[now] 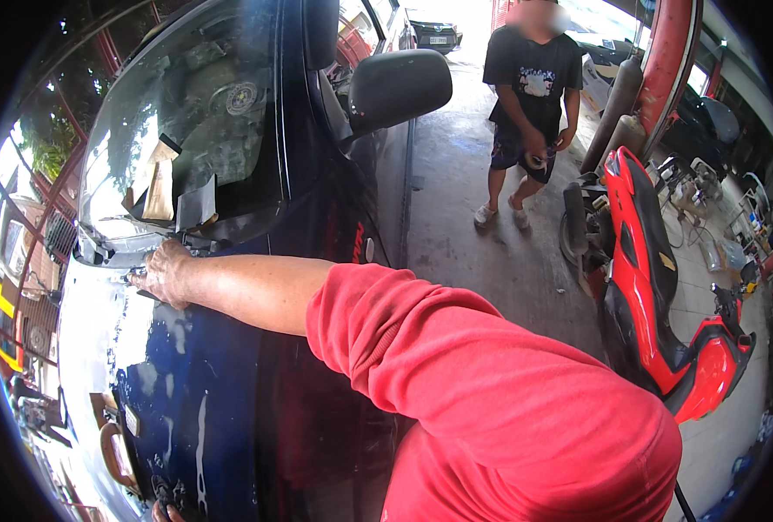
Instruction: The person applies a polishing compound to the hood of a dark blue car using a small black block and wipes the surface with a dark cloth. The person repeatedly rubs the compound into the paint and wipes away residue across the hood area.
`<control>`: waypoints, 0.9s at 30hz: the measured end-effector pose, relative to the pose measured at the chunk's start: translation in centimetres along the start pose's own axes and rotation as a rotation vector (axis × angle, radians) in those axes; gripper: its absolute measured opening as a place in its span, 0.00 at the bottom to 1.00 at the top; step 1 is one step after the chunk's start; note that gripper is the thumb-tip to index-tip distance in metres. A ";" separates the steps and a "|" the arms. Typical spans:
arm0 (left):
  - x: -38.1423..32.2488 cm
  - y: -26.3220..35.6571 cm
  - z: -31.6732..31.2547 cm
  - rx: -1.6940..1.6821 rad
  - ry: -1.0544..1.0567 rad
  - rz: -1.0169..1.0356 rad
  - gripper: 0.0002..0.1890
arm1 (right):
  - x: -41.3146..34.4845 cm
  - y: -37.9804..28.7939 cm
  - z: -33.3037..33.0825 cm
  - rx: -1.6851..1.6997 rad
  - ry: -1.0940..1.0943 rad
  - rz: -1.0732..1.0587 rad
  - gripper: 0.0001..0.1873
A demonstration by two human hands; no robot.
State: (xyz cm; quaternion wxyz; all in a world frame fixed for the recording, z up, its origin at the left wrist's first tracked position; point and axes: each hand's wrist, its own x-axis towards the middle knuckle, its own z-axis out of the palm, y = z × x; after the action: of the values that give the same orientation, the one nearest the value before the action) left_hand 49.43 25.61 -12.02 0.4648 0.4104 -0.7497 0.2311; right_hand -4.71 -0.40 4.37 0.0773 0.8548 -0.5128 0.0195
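My right hand [166,273] reaches across the dark blue hood [230,378] of a vehicle, near the base of the windshield [191,98]. Its fingers press on the surface, over a dark edge; whether they grip something is unclear. Only fingertips of my left hand [167,512] show at the bottom edge, beside a small dark shape I cannot make out. Pale patches [201,450] mark the paint. Between the hands lie a tan curved handle [109,450], seemingly of a sanding tool, and a small pale block [131,421]. Folded brown sheets [159,189] and a grey sheet [197,203], possibly sandpaper, rest against the glass.
A black side mirror [399,88] juts out beyond my arm. Another person [533,78] stands on the concrete floor [452,261]. At right are a red and black motorcycle [647,300], gas cylinders [621,111] and a red pillar [667,59]. Metal grating [41,241] runs along the left.
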 end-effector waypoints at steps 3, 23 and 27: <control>-0.1 -0.2 0.1 0.163 -0.123 -0.232 0.27 | 0.2 0.0 0.3 0.020 0.008 -0.004 0.60; 0.9 2.7 -1.2 0.324 -0.266 -0.427 0.26 | -1.3 0.4 -0.4 0.003 0.027 -0.080 0.53; 1.5 3.3 -1.5 0.336 -0.328 -0.430 0.23 | -0.9 0.4 0.0 0.005 0.041 -0.086 0.65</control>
State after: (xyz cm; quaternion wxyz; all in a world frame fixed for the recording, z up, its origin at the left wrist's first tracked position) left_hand 47.12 27.94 -9.92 0.3014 0.6624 -0.6621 0.1789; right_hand -5.46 0.16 4.27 0.0863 0.8756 -0.4739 0.0352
